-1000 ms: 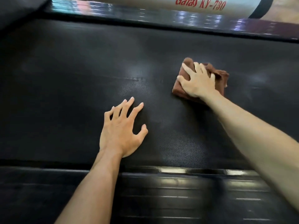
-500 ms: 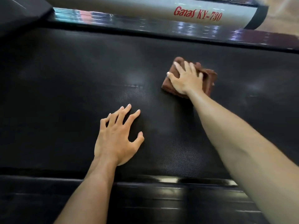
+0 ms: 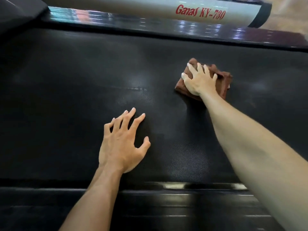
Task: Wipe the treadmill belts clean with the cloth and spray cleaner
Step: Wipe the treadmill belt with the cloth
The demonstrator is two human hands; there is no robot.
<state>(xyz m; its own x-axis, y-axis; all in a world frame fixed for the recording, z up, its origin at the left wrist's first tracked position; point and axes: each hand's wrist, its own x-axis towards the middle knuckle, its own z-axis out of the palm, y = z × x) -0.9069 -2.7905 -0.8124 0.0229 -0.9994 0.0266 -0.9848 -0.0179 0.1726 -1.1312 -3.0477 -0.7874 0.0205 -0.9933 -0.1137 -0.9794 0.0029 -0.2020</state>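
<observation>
The black textured treadmill belt (image 3: 66,97) fills most of the head view. A folded brown cloth (image 3: 224,84) lies on it toward the far right. My right hand (image 3: 199,79) lies flat on top of the cloth with fingers spread, pressing it onto the belt. My left hand (image 3: 122,140) rests on the belt nearer to me, fingers spread and slightly arched, holding nothing. No spray cleaner is in view.
A glossy black side rail (image 3: 150,25) runs along the far edge of the belt, with a silver frame tube (image 3: 150,5) lettered in red behind it. Another dark ribbed side rail (image 3: 166,205) lies along the near edge.
My right hand has slid the cloth a little toward the far rail across the belt. My left hand has stayed in place on the belt.
</observation>
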